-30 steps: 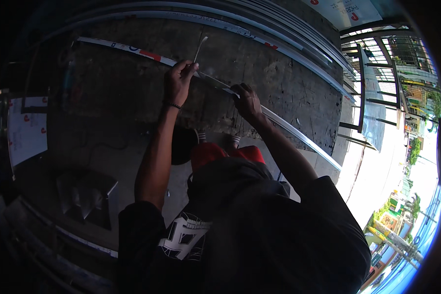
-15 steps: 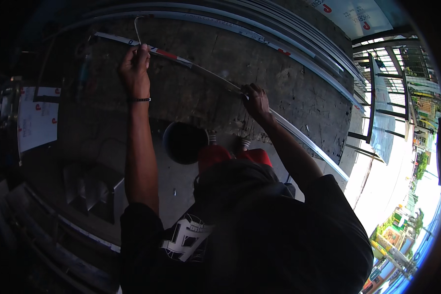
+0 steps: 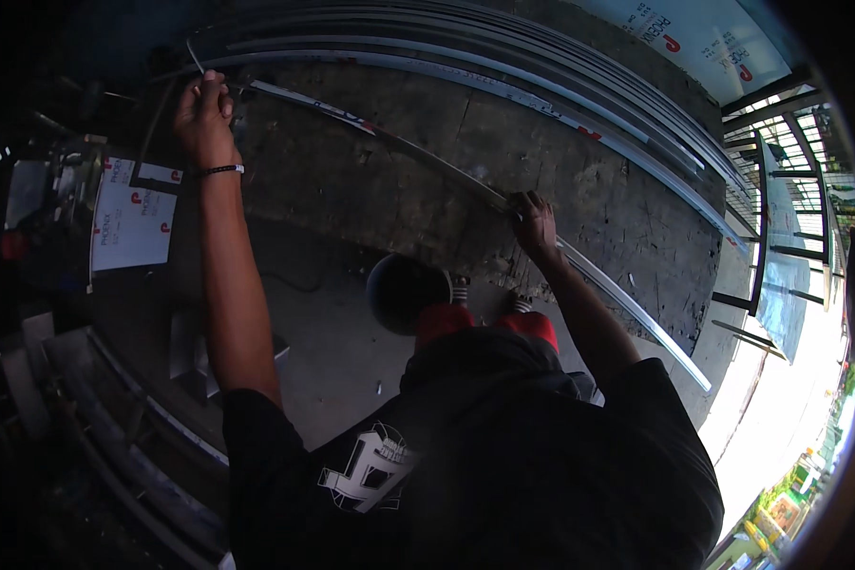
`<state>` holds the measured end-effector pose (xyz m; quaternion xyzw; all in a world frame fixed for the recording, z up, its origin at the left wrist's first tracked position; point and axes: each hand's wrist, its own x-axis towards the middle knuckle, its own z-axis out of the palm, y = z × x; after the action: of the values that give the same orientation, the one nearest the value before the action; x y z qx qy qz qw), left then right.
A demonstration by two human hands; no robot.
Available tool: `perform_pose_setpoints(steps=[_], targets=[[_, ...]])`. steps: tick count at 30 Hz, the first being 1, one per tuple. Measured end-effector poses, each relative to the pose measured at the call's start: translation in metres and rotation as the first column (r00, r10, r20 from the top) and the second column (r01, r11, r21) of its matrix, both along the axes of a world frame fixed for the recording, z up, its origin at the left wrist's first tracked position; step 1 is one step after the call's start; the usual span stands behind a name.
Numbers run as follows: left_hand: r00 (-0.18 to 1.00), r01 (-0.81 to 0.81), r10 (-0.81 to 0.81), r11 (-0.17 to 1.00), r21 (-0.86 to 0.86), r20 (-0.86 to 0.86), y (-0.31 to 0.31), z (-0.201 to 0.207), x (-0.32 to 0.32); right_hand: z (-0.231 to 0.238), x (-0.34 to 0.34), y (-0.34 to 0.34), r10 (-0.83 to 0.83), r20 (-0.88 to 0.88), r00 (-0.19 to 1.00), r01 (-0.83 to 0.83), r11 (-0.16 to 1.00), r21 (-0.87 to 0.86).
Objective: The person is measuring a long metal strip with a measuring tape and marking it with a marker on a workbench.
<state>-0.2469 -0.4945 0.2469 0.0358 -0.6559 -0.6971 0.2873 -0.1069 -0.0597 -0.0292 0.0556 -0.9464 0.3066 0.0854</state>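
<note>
A long metal strip (image 3: 418,157) is lying across the concrete floor (image 3: 370,190), its long axis running from about ten o'clock, up by the left hand (image 3: 202,112), down to about four o'clock, where its pale far end is finishing near the doorway. The right hand (image 3: 534,223) is closing on the strip about midway along, fingers wrapped over its top edge. The left hand is reaching far out at ten o'clock, fist closed around a thin bent wire-like piece (image 3: 194,55) that is poking up past the knuckles, right beside the strip's near end; whether it is also touching the strip I cannot tell. So the right hand is the one gripping the strip's middle, and the left is sitting at its end.

The strip is looking slim, flat and shiny, with red and white markings near the left. Behind it, at twelve o'clock, more long metal profiles (image 3: 503,57) are lying in a parallel stack. The floor is rough and stained. White printed sheets (image 3: 128,214) are lying at nine o'clock
</note>
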Motion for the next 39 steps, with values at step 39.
perform_pose_setpoints(steps=[39], targets=[[0.169,0.201,0.231,0.944,-0.262,0.958,0.174,-0.422,0.453,0.05,0.067,0.143,0.069,0.189,0.98,-0.009,0.954,-0.299]])
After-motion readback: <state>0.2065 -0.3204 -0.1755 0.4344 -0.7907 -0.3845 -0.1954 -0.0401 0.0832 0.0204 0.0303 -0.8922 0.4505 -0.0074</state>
